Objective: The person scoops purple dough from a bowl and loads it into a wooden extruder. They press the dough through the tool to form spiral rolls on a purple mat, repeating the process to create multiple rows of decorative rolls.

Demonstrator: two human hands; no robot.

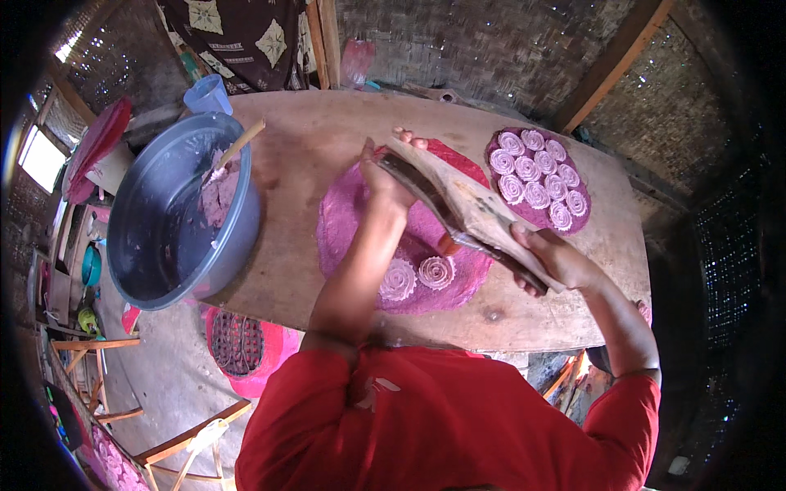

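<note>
Both my hands grip a wooden hand press made of two long boards [475,196], tilted above the work table. My left hand [386,176] is closed around its far left end, with fingertips showing over the top edge. At the near right end, my right hand [555,255] wraps the boards, thumb on top. A small orange-brown part [448,245] juts out below the press. Under it lies a round pink mat [344,221] bearing two coiled rosettes of pale pink dough, one of them a dough rosette [436,272] just below that part.
A big grey-blue basin [139,270] at the left holds pink dough [219,196] and a wooden stick [239,143]. Behind it stands a light blue plastic cup [208,95]. Another pink mat [540,214] with several rosettes lies at the far right of the wooden table [286,123].
</note>
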